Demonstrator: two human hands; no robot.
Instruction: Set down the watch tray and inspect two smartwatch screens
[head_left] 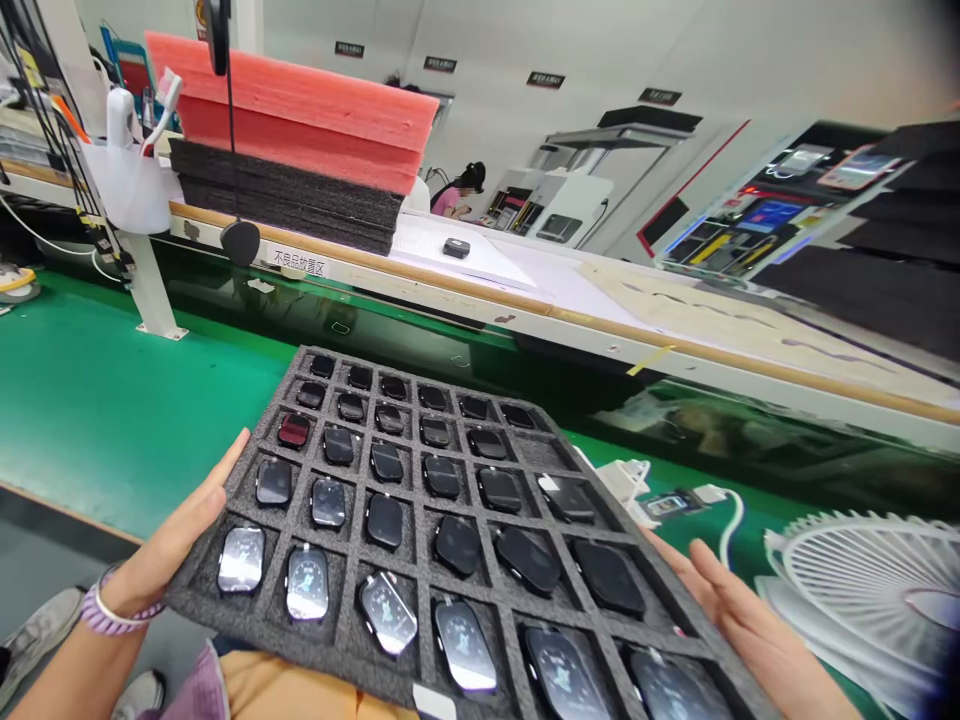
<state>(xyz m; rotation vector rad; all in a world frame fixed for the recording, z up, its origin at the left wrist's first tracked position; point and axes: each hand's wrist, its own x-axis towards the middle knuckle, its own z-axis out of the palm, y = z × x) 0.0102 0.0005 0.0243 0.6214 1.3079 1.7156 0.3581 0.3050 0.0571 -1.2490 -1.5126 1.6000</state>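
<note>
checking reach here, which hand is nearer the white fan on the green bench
Right. The right hand holds the foam tray's right edge, just beside the white fan. The left hand grips the tray's opposite edge, the whole tray away.

The green table (pixel 90 400) carries a white fan (pixel 870 590) at its right end, with white cables and a small connector (pixel 667 500) just beside it. A white stand (pixel 154 290) rises from the table at the left. Behind the table runs a long pale shelf (pixel 675 320), on which lie a stack of dark foam sheets (pixel 285 200) topped by pink foam sheets (pixel 300 110), and one small black device (pixel 455 247).
</note>
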